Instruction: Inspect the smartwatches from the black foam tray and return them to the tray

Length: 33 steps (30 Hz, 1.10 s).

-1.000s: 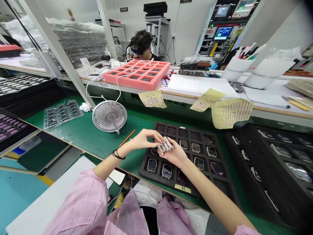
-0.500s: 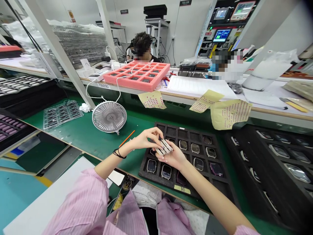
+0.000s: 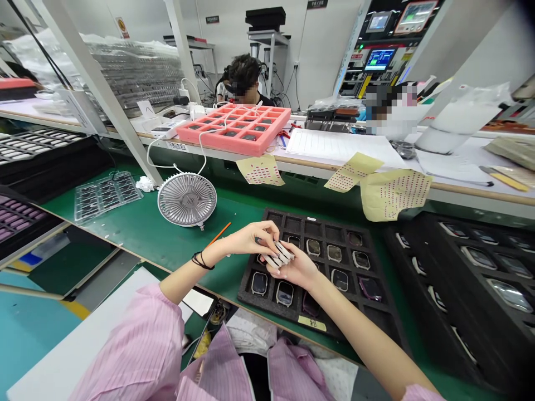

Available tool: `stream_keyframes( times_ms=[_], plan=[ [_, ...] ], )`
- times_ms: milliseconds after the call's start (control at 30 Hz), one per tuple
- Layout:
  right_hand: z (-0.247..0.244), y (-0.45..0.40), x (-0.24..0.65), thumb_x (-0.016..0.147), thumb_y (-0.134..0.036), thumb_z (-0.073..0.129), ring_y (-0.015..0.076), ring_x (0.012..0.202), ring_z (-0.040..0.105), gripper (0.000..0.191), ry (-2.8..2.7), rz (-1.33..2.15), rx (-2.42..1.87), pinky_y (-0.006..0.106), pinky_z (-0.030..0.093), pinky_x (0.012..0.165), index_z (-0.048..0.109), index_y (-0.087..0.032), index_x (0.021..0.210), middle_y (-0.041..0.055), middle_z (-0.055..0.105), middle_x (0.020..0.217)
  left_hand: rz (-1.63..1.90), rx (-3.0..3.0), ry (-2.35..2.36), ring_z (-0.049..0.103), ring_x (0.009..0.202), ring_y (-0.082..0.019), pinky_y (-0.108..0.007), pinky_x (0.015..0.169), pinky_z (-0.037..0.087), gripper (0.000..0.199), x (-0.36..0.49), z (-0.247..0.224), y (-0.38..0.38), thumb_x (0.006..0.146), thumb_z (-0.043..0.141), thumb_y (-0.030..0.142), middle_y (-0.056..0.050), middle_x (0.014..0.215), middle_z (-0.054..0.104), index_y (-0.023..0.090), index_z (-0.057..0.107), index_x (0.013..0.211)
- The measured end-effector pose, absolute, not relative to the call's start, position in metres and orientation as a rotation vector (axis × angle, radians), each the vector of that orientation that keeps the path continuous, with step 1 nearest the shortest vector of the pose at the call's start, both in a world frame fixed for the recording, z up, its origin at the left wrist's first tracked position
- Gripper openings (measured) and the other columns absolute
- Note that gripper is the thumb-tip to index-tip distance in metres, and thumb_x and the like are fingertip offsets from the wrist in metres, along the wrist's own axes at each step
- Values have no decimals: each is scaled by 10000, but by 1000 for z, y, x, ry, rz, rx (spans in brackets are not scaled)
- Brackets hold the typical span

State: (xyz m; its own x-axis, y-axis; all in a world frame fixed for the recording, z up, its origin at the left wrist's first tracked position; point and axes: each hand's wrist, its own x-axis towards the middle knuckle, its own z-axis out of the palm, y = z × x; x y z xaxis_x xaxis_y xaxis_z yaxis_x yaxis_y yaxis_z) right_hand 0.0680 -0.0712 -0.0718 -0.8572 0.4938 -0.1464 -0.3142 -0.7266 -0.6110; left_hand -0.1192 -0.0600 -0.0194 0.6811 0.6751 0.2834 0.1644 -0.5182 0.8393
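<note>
Several light silver watch cases [image 3: 278, 257], stacked face to face, are held over the foam tray. My right hand [image 3: 300, 268] is closed around the stack from the right, thumb on top and fingers beneath. From the left, my left hand [image 3: 254, 238] pinches the stack's near left part between thumb and fingers. Below both hands lies a black foam tray [image 3: 273, 305] with watch cases in many of its pockets, among them one silver case [image 3: 285, 293] and one purple case [image 3: 370, 288]. My hands hide some pockets.
A round grey fan [image 3: 187, 199] and a clear plastic tray [image 3: 107, 196] stand left on the green bench. Stacked black foam trays [image 3: 434, 267] rise at right. A shelf ahead bears a pink foam tray [image 3: 263, 146] and papers [image 3: 343, 146]. A person [image 3: 244, 78] sits beyond it.
My left fingers have shifted slightly on the stack, and the cases have tilted a little. My right hand stays nearly in place.
</note>
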Motion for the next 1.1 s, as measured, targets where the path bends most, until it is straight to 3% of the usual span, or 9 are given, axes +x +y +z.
stream_keyframes(
  times_ms=[133, 367, 533, 667, 833, 967, 1100],
  plan=[
    [-72, -70, 68, 890, -408, 493, 149, 522, 519, 260, -817, 2532, -458, 246, 284, 452, 589, -166, 900, 104, 697, 834, 748, 2013, 670, 553, 833, -150, -274, 706, 482, 260, -122, -24, -60, 803, 714, 408, -77, 954, 541, 148, 724, 792],
    [-80, -74, 65, 867, -356, 566, 171, 550, 578, 256, -848, 2511, -567, 250, 330, 458, 616, -167, 1032, 93, 706, 820, 573, 2048, 724, 519, 771, -116, -253, 671, 416, 382, -127, -33, -53, 731, 777, 369, -48, 1006, 597, 182, 457, 824],
    [-84, -72, 59, 851, -341, 584, 183, 552, 606, 253, -828, 2449, -628, 257, 346, 467, 619, -162, 1026, 94, 713, 807, 542, 2058, 887, 580, 808, -142, -249, 671, 410, 338, -140, -42, -46, 768, 735, 395, -44, 963, 628, 169, 533, 917],
    [-78, -66, 64, 858, -333, 559, 183, 545, 598, 315, -768, 2324, -670, 267, 342, 471, 591, -161, 1120, 96, 715, 830, 555, 2107, 1285, 626, 855, -156, -245, 687, 445, 335, -179, -47, -32, 823, 655, 405, -85, 1111, 623, 160, 610, 1048],
    [-69, -62, 73, 868, -337, 517, 171, 533, 564, 307, -691, 2244, -694, 272, 339, 481, 596, -143, 1093, 108, 712, 828, 306, 2169, 1570, 639, 845, -186, -247, 734, 462, 155, -218, -62, -33, 745, 687, 278, -53, 1006, 662, 199, 723, 874],
    [-69, -64, 71, 856, -331, 531, 173, 543, 552, 309, -689, 2262, -710, 277, 344, 489, 596, -144, 1094, 109, 706, 828, 247, 2062, 1802, 658, 884, -226, -255, 706, 459, 191, -219, -78, -39, 733, 674, 275, -71, 1055, 688, 195, 730, 897],
    [-70, -66, 69, 852, -344, 540, 167, 546, 536, 333, -692, 2253, -709, 282, 346, 491, 599, -152, 1118, 100, 701, 833, 234, 1898, 1954, 681, 852, -248, -258, 655, 462, 166, -215, -88, -35, 717, 685, 314, -80, 896, 741, 176, 733, 796]
  ],
)
